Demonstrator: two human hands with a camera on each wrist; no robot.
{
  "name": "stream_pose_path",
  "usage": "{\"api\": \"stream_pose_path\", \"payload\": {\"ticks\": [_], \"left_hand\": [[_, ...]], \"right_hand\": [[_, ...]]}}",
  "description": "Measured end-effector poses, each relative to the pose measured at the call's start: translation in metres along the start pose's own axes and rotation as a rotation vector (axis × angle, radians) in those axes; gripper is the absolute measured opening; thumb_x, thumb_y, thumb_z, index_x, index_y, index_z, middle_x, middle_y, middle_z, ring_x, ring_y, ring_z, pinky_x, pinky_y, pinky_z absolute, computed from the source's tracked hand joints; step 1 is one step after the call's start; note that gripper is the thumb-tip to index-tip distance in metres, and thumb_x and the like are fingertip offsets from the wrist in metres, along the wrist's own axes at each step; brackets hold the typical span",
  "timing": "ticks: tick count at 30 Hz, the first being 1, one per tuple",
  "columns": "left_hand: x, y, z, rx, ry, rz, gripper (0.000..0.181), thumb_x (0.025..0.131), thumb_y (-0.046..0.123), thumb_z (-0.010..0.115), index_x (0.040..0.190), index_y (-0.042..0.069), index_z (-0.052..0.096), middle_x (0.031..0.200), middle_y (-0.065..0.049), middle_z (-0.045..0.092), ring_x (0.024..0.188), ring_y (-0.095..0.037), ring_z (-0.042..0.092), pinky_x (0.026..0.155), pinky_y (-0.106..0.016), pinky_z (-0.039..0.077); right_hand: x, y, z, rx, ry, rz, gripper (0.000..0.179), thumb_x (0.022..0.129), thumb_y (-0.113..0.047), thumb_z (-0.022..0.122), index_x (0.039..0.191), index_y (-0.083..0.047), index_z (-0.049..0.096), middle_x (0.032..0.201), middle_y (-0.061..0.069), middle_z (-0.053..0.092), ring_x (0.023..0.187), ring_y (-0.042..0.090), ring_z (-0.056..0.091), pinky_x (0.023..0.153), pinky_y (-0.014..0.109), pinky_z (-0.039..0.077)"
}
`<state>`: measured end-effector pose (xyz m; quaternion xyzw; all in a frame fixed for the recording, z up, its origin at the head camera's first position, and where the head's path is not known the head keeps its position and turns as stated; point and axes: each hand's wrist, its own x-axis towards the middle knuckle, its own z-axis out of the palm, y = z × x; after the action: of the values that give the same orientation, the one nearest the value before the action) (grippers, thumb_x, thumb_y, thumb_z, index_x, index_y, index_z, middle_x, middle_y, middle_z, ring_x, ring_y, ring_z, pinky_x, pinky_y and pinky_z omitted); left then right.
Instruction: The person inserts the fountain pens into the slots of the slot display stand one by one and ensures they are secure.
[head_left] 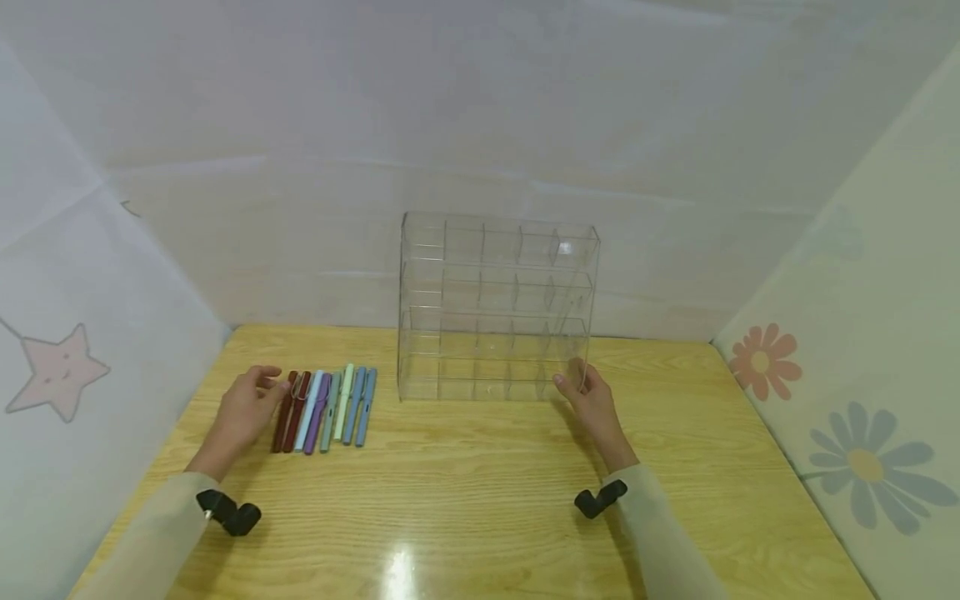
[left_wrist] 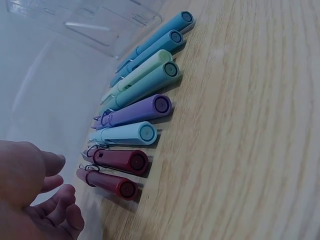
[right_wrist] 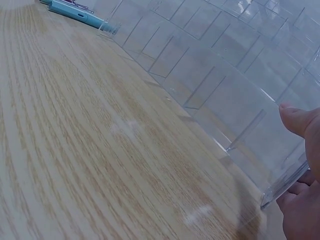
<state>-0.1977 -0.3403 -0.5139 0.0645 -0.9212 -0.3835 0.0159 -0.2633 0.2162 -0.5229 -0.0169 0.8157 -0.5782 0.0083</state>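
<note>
**Wood-grain bench point(head_left: 450, 500), pens point(head_left: 317, 414) just beside the left hand point(head_left: 247, 408)**

On this bench, against a pale cloth backdrop point(head_left: 375, 108), we count eight pens lying side by side in a row left of centre. Their long axes run away from the person, the far ends leaning slightly right. The left hand is clearly the nearer one: the row lies directly to its right, led by a dark red pen point(left_wrist: 107, 183). We see that hand loosely curled and holding nothing; whether a fingertip touches the pen, we cannot tell. Right of the row, a clear compartment rack point(head_left: 495, 321) stands upright towards the bench's far edge. The right hand point(head_left: 597, 408) grips its lower right edge, thumb in front, fingers around the side. Beyond, we see printed flowers point(head_left: 866, 465) on the right-hand cloth.
</note>
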Motion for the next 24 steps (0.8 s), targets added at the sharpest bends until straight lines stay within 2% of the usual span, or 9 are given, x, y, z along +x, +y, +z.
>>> {"api": "stream_pose_path", "payload": {"ticks": [12,19,24], "left_hand": [[0.012,-0.008,0.004,0.064,-0.021,-0.068,0.053,0.114,0.032,0.048,0.143,-0.012,0.050,0.131,-0.040,0.060,0.111,-0.049,0.065,0.076,-0.045,0.057],[0.018,-0.006,0.002,0.064,-0.030,-0.069,0.048,0.113,0.028,0.051,0.138,-0.012,0.053,0.127,-0.040,0.061,0.102,-0.044,0.067,0.070,-0.037,0.054],[0.022,-0.003,-0.002,0.093,-0.064,-0.081,0.049,0.110,0.026,0.053,0.136,-0.015,0.052,0.126,-0.040,0.063,0.101,-0.043,0.068,0.071,-0.037,0.054]], "right_hand": [[0.001,0.001,0.003,-0.035,0.003,0.031,0.078,0.105,-0.042,0.068,0.165,-0.004,0.034,0.176,0.019,0.027,0.164,0.043,0.025,0.132,0.056,0.029],[0.001,-0.002,0.001,-0.022,-0.004,0.026,0.077,0.105,-0.040,0.069,0.164,-0.003,0.035,0.176,0.020,0.027,0.165,0.043,0.023,0.132,0.057,0.027],[-0.005,-0.018,-0.001,0.000,-0.031,0.064,0.076,0.107,-0.031,0.068,0.164,0.003,0.032,0.176,0.023,0.024,0.165,0.045,0.020,0.133,0.058,0.024]]}}
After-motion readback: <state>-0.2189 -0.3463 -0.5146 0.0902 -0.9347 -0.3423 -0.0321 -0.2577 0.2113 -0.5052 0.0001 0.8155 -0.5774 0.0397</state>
